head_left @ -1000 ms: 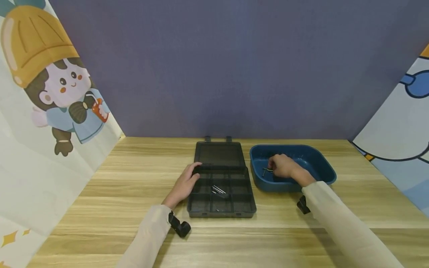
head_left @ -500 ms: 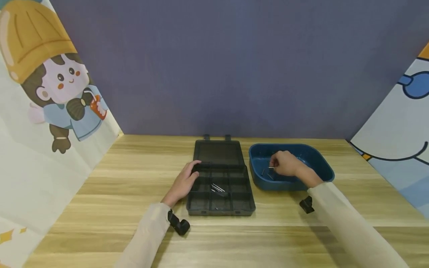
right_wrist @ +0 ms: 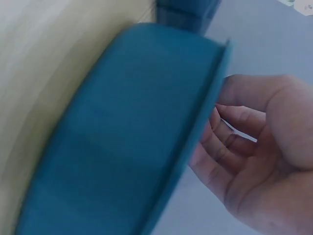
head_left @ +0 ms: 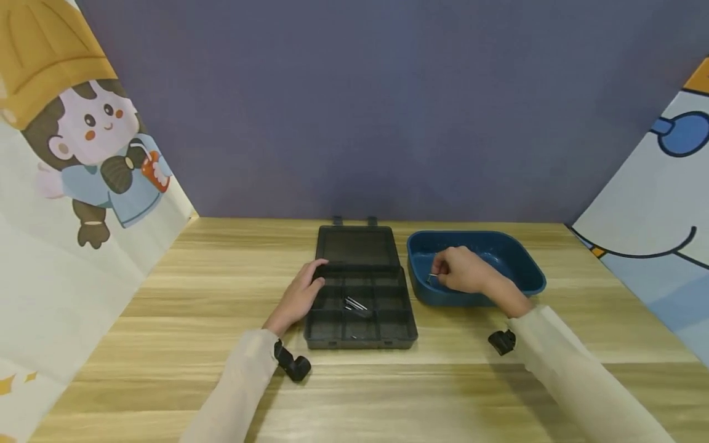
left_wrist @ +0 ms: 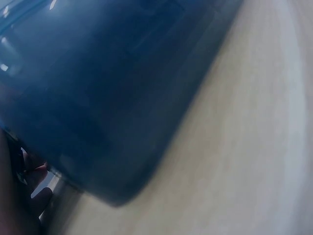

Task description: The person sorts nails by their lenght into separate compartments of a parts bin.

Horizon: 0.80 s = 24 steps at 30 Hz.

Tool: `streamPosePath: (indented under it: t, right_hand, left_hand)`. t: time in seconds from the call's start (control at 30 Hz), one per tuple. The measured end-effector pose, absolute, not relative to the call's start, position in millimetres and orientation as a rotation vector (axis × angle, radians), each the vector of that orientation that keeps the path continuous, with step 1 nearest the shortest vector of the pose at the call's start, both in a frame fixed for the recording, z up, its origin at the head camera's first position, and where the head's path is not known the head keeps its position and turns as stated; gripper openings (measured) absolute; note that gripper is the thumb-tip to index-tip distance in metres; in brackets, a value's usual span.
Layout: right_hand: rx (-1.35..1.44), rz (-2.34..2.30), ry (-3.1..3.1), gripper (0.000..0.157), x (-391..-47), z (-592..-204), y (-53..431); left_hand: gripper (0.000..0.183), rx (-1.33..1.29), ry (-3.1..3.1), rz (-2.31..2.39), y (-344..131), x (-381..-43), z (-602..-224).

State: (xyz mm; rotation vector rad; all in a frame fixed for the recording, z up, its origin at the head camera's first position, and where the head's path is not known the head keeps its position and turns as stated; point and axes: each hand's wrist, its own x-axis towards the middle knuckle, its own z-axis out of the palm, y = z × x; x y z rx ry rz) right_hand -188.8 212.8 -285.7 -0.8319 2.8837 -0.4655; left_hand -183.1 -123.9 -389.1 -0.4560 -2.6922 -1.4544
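In the head view, my left hand (head_left: 296, 299) rests against the left side of a dark, see-through compartment box (head_left: 332, 335), its index fingertip and thumb at the edge. The box lies with its lid (head_left: 357, 245) folded back. Several thin metal pins (head_left: 357, 306) lie in its middle compartment. My right hand (head_left: 465, 271) reaches into a blue basin (head_left: 476, 299), pinching a thin metal pin (head_left: 433, 275) whose end sticks out left of the fingertips. The right wrist view shows the basin wall (right_wrist: 117, 132) hiding those fingertips. Whether the pin is a nail or screw cannot be told.
The box and basin stand side by side on a wood-grain table (head_left: 232, 277), with a narrow gap between them. Behind the table rises a grey-blue panel (head_left: 354, 111). Printed sheets flank it left and right. Black wrist cameras are strapped below both hands.
My right hand shifts slightly inside the basin, its fingers moving over the loose pins; one pin now juts out from the pinch. The left hand stays at the box. The head view moves a little.
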Motion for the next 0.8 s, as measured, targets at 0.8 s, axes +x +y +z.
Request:
streamPosePath:
  t: [0.8]
  right_hand:
    - [-1.066,-0.544,2.806,0.007,-156,-273,148]
  left_hand:
    - [0.044,-0.423,-2.682,-1.453,-123,-184,-390]
